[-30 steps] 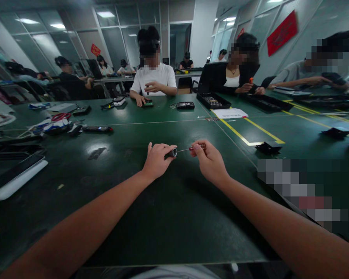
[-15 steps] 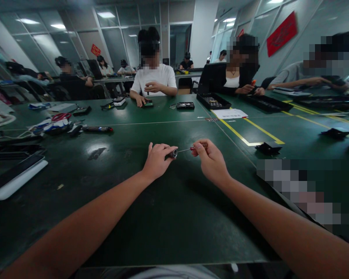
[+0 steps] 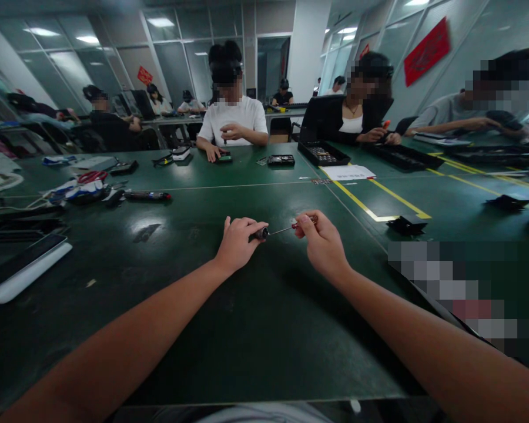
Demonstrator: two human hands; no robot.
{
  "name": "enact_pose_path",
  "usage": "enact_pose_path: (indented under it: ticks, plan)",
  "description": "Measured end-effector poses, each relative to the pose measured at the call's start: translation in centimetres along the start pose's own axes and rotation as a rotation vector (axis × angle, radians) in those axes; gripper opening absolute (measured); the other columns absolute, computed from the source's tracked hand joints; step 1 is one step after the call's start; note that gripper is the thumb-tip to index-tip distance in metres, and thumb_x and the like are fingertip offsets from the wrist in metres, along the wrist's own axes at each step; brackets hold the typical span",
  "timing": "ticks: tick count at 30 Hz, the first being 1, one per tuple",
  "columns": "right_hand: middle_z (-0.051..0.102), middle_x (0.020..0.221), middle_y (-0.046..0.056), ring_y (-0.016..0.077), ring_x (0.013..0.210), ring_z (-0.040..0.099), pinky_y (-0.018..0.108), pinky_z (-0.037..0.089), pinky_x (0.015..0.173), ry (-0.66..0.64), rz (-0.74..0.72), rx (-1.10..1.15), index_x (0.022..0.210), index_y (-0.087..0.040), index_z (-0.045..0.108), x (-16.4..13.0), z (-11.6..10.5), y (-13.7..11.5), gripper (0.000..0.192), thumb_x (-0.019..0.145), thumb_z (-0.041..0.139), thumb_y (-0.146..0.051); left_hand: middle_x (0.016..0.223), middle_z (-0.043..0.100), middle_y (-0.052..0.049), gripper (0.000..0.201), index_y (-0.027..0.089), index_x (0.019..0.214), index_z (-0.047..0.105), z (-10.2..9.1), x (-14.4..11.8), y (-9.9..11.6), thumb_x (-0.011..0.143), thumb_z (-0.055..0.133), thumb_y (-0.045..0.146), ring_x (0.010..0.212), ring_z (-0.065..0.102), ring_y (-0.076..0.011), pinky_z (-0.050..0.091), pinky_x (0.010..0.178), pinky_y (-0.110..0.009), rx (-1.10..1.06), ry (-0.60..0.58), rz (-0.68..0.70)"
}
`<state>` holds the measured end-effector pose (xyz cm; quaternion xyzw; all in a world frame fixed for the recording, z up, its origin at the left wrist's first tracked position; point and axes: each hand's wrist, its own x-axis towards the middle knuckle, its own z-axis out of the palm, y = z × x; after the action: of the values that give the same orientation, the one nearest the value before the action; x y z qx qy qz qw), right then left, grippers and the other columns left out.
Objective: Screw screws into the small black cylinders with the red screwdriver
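Note:
My left hand [image 3: 240,242] is closed around a small dark cylindrical part [image 3: 263,233], whose round end faces right; most of its body is hidden by my fingers. In my right hand [image 3: 320,239] I pinch the reddish handle of a thin screwdriver [image 3: 283,230]. Its metal shaft points left, and the tip is at or very near the part's round end; whether it touches I cannot tell. Both hands are above the green table [image 3: 255,329].
To the left are a black-and-white device [image 3: 30,267], a dark pen-like tool [image 3: 147,196] and a pile with red-handled items [image 3: 92,176]. Black parts [image 3: 408,224] sit on the right, near yellow tape lines. Across the table a person [image 3: 233,120] handles small items beside a black tray [image 3: 324,154].
My right hand has shifted slightly right with the screwdriver, so more of its shaft shows. My left hand and the dark part have hardly moved.

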<state>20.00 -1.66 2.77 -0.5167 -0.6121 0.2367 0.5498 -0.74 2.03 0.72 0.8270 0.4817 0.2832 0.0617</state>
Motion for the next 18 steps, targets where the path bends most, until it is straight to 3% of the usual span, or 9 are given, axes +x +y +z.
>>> enact_pose_path:
  ticks: [18]
  plan:
    - [0.063, 0.075, 0.002, 0.0204, 0.072, 0.059, 0.036, 0.042, 0.071, 0.064, 0.015, -0.056, 0.088, -0.024, 0.058, 0.12, -0.21, 0.25, 0.026, 0.099, 0.047, -0.044, 0.117, 0.068, -0.003, 0.033, 0.03, 0.123, 0.066, 0.04, 0.06, -0.26, 0.091, 0.067, 0.025, 0.115, 0.058, -0.0256, 0.019, 0.118, -0.067, -0.079, 0.008, -0.035]
